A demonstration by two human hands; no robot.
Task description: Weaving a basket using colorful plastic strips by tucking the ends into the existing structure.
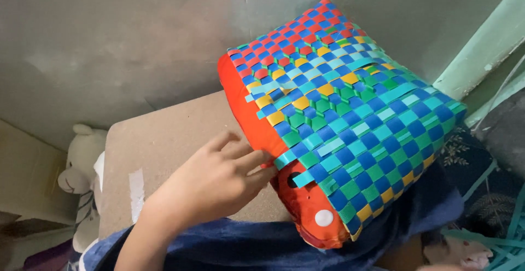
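Woven basket [350,118] of blue, green, teal, yellow and red plastic strips, lying tilted on its side, partly over the brown tabletop [164,140] and partly over a dark blue cloth [262,243]. The body appears fully woven; an orange lining [246,107] with a white snap button [324,218] shows at the open rim, where a few teal strip ends stand loose, so the edge seems the part left unfinished. The left hand [219,181] pinches a strip end at the rim, fingers closed on it. The right hand is out of view. The basket's interior and far side are hidden; a soft toy [82,167] and loose teal strips [492,243] are cut off at the frame edges.
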